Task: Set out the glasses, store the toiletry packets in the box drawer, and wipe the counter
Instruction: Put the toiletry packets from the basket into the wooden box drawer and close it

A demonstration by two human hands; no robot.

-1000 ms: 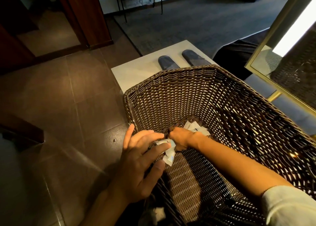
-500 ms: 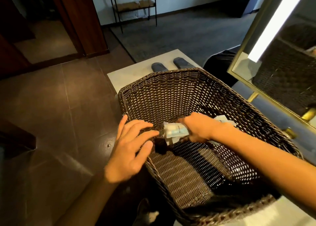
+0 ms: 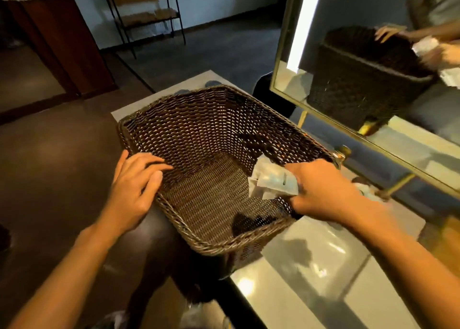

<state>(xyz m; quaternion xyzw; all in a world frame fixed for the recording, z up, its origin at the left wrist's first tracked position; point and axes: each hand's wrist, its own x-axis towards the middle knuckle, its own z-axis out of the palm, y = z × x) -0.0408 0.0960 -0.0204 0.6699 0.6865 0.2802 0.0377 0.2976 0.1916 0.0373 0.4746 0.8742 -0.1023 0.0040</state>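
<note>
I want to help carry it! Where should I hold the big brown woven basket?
Probably the two long rims of the brown woven basket, from above, one hand per side. It shows no handles; the left hand already rests on its left rim there.

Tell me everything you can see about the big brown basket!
The basket is dark brown woven wicker, roughly rectangular with tall sloping sides and a braided rim. It sits tilted, partly over the counter edge. The left hand rests on its left rim. The right hand lifts pale packets over its right side. Its bottom looks nearly bare.
</note>
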